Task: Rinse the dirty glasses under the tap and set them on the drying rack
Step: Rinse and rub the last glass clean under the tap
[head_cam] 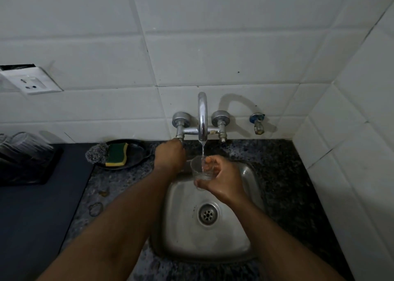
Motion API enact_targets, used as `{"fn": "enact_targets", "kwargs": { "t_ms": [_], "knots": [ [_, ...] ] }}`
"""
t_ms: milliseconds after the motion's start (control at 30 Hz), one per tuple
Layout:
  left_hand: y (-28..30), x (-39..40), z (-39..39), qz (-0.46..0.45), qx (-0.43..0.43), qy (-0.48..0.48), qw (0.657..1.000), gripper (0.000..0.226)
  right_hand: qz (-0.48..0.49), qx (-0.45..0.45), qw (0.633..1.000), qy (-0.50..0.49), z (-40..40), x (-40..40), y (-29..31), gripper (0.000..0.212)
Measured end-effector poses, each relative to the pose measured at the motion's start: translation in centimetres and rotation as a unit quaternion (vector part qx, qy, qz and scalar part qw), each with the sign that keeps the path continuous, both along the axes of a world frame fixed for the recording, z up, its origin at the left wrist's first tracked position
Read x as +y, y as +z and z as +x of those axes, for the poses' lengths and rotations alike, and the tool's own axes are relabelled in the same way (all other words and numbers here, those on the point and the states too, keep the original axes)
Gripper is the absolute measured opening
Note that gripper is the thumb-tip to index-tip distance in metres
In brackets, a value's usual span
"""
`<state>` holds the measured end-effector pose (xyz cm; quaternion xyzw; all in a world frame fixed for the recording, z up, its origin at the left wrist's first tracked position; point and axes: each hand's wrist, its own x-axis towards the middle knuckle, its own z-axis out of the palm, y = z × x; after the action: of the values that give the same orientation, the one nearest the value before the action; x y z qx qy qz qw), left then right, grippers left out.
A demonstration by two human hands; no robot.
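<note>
Right now the right hand (221,178) has its fingers (210,160) and thumb curled round a clear glass (199,167), fingers on the far wall, thumb under the near side. It holds the glass upright above the back edge of the steel sink (251,244), mouth up, directly under the spout of the tap (202,118). A thin stream of water (203,150) drops into the glass, and a little water sits at its bottom.

The left hand (169,154) is clenched over the tap's left valve handle at the back of the counter (283,186); the handle itself is hidden under the knuckles.

Just left of that hand, near the back edge of the counter, a dark plate (136,150) carries a green and yellow sponge (116,154) and a steel scourer (94,154), touching each other. At the far left, on a dark mat (32,216), stands what looks like a black rack (25,159) holding upturned glasses, though the dim light leaves that unclear.
</note>
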<state>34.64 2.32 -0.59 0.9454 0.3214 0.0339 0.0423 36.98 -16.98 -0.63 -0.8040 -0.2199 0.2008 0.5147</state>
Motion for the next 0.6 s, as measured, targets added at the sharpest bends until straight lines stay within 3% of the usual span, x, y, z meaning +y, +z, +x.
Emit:
{"fn": "enact_targets", "kwargs": {
  "t_ms": [133, 233, 333, 367, 400, 467, 600],
  "knots": [
    [-0.1, -0.1, 0.0, 0.039, 0.036, -0.025, 0.998, 0.020, -0.018, -0.004, 0.999, 0.032, 0.1, -0.2, 0.2, 0.061],
    [-0.3, -0.3, -0.4, -0.067, -0.009, 0.028, 0.997, 0.026, -0.019, -0.010, 1.000, -0.001, 0.2, -0.6, 0.3, 0.061],
    [-1.6, -1.4, -1.2, -0.219, -0.047, 0.105, 0.969, 0.040, -0.026, -0.010, 0.999, 0.021, 0.4, -1.0, 0.2, 0.065],
    [-2.0, -1.9, -1.6, -0.296, -0.072, 0.151, 0.940, 0.042, -0.035, -0.005, 0.999, 0.036, 0.5, -1.1, 0.2, 0.065],
    [-2.4, -2.5, -1.8, -0.401, -0.111, 0.197, 0.888, 0.044, -0.043, -0.003, 0.998, 0.040, 0.6, -1.2, 0.1, 0.065],
    [-3.1, -4.0, -2.7, -0.595, -0.160, 0.238, 0.750, 0.039, -0.057, -0.006, 0.998, 0.038, 1.0, -1.3, 0.2, 0.065],
    [-3.9, -6.8, -4.2, -0.761, -0.177, 0.221, 0.584, 0.044, -0.162, 0.004, 0.977, 0.141, 1.7, -1.1, 0.4, 0.051]
  ]
}}
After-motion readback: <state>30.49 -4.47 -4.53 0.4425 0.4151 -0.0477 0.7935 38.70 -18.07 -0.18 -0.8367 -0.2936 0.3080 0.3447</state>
